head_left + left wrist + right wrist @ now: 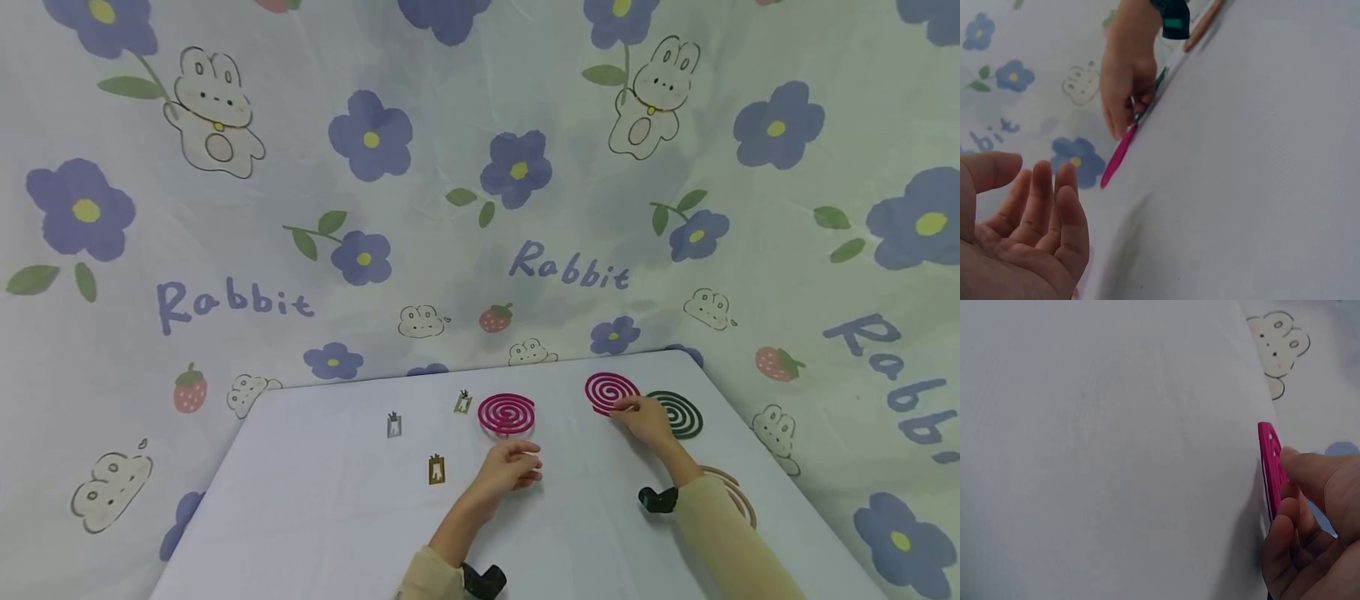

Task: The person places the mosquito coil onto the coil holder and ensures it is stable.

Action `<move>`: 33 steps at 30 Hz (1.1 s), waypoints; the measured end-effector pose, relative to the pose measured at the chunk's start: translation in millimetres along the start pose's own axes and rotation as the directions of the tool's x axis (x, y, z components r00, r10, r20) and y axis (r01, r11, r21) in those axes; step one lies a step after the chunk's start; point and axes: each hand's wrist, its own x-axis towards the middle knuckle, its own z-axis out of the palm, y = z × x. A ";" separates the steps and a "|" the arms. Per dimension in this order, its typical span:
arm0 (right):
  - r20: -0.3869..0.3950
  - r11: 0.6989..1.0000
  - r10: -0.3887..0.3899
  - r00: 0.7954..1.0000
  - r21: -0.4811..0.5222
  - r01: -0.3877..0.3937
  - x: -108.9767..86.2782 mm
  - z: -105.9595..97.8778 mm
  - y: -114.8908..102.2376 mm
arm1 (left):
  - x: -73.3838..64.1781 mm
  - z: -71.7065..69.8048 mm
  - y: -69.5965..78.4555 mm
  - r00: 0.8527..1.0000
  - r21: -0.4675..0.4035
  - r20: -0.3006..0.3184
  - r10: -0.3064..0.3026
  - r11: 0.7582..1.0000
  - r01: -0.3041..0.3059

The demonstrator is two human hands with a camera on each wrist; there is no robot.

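Note:
My right hand (645,421) pinches the near edge of a pink spiral mosquito coil (611,390) at the back right of the table. In the right wrist view, thumb and fingers hold the rim of this coil (1269,465); whether it touches the cloth I cannot tell. Beside that hand lies a dark green mosquito coil (681,415), partly covered by it. My left hand (506,468) has loosely bent fingers and holds nothing. Just beyond it is another pink mosquito coil (507,412), with a small bit of something showing under its front edge.
Small metal coil stands lie to the left: a silver one (394,426), a pale gold one (463,403) and a darker gold one (437,469). A brown coil (738,493) is partly hidden by my right forearm. Behind the white table (300,500) hangs a printed cloth (450,208).

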 end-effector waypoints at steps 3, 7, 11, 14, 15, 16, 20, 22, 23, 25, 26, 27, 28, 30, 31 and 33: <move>-0.004 1.000 -0.005 1.000 -0.011 0.005 0.3 0.6 3.8 | 4.1 4.5 -0.4 1.000 0.003 0.012 0.003 1.000 -0.003; -0.018 1.000 -0.008 1.000 -0.022 0.007 0.5 1.4 7.1 | 9.8 9.8 -1.3 1.000 0.002 0.017 -0.008 1.000 0.008; -0.029 0.999 0.003 1.000 -0.039 -0.004 0.9 1.6 7.6 | 14.5 13.5 -1.9 0.999 0.004 0.025 -0.024 1.000 0.024; -0.022 0.998 0.015 1.000 -0.055 -0.016 1.7 1.5 7.3 | 17.1 15.4 -2.4 0.999 0.007 0.025 -0.033 0.999 0.033; -0.019 0.998 0.020 1.000 -0.061 -0.021 2.1 1.6 7.3 | 17.9 15.9 -2.4 0.999 0.007 0.025 -0.036 0.999 0.036; -0.018 0.997 0.026 1.000 -0.067 -0.027 2.5 1.6 7.3 | 18.7 16.4 -2.1 0.999 0.005 0.025 -0.040 0.999 0.040; -0.016 0.997 0.032 0.999 -0.076 -0.033 3.7 2.1 7.8 | 21.9 18.6 -1.9 0.998 0.005 0.032 -0.045 0.999 0.045; -0.018 0.997 0.031 0.999 -0.074 -0.032 4.0 3.2 8.6 | 23.9 19.9 -3.4 0.998 -0.002 0.035 -0.047 0.999 0.047; -0.017 0.997 0.029 0.999 -0.070 -0.030 4.2 4.1 9.0 | 24.6 20.7 -4.4 0.998 -0.006 0.036 -0.049 0.999 0.049; -0.020 0.997 0.029 0.999 -0.069 -0.030 5.1 5.8 10.2 | 26.5 22.8 -6.8 0.998 -0.014 0.036 -0.052 0.999 0.052; -0.025 0.997 0.033 0.999 -0.070 -0.035 5.6 6.6 10.9 | 27.5 23.9 -7.9 0.998 -0.014 0.038 -0.053 0.998 0.054; -0.027 0.997 0.033 0.999 -0.072 -0.035 6.3 7.4 11.8 | 28.4 25.1 -8.8 0.998 -0.019 0.040 -0.056 0.998 0.057; -0.031 0.997 0.033 0.999 -0.073 -0.035 6.8 8.1 12.5 | 29.0 26.5 -9.1 0.997 -0.021 0.045 -0.062 0.998 0.063; -0.039 0.996 0.032 0.999 -0.083 -0.035 7.6 9.4 13.3 | 30.5 29.2 -10.7 0.996 -0.028 0.054 -0.067 0.997 0.069; -0.043 0.996 0.032 0.999 -0.086 -0.036 7.9 9.9 13.5 | 31.4 30.2 -11.4 0.995 -0.030 0.060 -0.073 0.997 0.075; -0.048 0.995 0.027 0.998 -0.091 -0.031 8.4 10.1 13.2 | 32.9 32.3 -11.6 0.994 -0.039 0.068 -0.086 0.995 0.089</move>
